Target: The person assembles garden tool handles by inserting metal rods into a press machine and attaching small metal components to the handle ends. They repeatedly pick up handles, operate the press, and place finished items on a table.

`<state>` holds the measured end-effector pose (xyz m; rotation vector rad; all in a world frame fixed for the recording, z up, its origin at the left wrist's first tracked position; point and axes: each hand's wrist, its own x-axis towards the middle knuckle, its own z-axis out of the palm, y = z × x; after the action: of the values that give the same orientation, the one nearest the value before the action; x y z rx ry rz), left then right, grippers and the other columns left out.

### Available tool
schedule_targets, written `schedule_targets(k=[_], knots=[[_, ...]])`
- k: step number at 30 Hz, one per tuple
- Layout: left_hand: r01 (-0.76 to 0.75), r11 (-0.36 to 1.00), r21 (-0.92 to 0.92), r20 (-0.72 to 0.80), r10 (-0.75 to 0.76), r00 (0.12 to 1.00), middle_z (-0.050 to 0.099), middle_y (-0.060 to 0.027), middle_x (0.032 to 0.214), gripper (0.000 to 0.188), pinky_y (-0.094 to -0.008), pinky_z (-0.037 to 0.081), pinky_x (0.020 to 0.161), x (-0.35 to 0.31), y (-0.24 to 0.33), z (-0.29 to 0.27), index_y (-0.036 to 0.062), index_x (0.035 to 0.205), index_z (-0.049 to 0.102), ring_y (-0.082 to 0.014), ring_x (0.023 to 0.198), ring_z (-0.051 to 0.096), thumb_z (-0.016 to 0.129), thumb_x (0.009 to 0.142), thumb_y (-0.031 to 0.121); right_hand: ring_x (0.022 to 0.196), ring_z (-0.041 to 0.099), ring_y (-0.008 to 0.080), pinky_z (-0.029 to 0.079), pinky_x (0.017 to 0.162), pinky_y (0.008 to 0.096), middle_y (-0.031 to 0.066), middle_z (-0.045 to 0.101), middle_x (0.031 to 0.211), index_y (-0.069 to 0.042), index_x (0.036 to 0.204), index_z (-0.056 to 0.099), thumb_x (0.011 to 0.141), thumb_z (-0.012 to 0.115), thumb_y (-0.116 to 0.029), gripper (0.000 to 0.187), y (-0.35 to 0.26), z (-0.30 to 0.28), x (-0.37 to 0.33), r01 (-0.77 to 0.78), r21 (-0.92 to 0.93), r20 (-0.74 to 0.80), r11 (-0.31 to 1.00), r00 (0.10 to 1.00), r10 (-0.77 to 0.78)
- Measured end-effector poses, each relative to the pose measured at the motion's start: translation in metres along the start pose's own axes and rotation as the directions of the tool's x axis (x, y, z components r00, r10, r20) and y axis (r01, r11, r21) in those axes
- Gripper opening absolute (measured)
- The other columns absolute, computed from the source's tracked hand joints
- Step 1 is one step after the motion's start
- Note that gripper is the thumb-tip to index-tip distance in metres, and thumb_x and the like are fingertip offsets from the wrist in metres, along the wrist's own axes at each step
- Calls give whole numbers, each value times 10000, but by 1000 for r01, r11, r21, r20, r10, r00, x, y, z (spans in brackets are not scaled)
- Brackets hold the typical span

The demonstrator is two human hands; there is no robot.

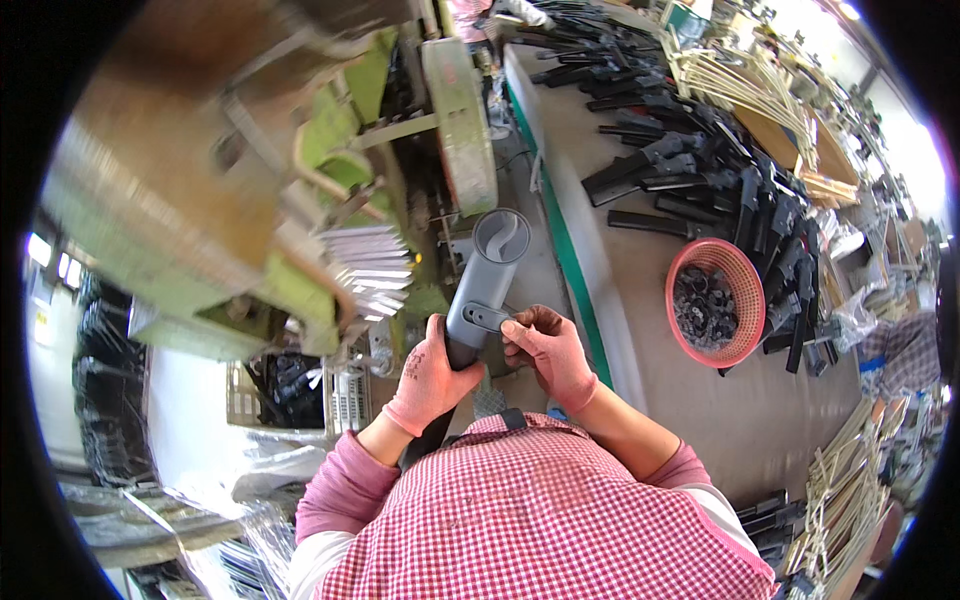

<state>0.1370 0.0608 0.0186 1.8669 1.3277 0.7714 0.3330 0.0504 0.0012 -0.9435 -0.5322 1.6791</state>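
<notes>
My left hand (pixel 429 378), in a pink glove, is wrapped round the lower, black end of a hollow grey plastic tube (pixel 480 290). The tube's round open mouth (pixel 501 236) points away from me, and a curled light strip shows inside it. On its side sits a small flat grey tab (pixel 485 317) with dark holes at its left end. My right hand (pixel 548 352), also gloved, pinches the right end of this tab between thumb and forefinger. Whether the tab is fixed to the tube or loose I cannot tell.
A red plastic basket (pixel 755 335) of small dark parts stands on the table (pixel 690 430) to the right. Beyond it lie heaps of black tubular parts (pixel 690 165). At left looms a green machine (pixel 330 130), with a crate (pixel 245 385) of black parts below.
</notes>
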Motion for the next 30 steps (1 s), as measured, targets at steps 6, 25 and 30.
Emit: schedule_targets(k=[6, 25, 30], knots=[[234, 970, 62, -143, -223, 964, 645, -287, 879, 638, -501, 510, 722, -58, -43, -33, -35, 1174, 388, -474, 848, 641, 766, 713, 191, 773, 643, 140, 537, 691, 269, 4, 641, 818, -111, 866, 605, 879, 748, -93, 144, 65, 39, 39, -325, -6, 178, 946, 931, 320], [340, 913, 226, -240, -286, 928, 649, -261, 937, 825, -444, 533, 755, -88, -79, -117, -128, 1297, 333, -394, 856, 675, 775, 741, 293, 943, 662, 182, 517, 862, 321, 95, 691, 1060, 44, 1137, 613, 903, 689, -42, 261, 152, 113, 100, -178, 19, 470, 984, 870, 148], [573, 805, 155, 1, -581, 814, 650, -248, 990, 697, -414, 531, 823, -77, -96, -120, -87, 1174, 426, -327, 938, 672, 794, 764, 340, 826, 580, 79, 475, 748, 221, -4, 663, 973, -6, 1078, 669, 897, 757, -190, 273, 152, 123, 87, -59, -203, 287, 977, 951, 117]])
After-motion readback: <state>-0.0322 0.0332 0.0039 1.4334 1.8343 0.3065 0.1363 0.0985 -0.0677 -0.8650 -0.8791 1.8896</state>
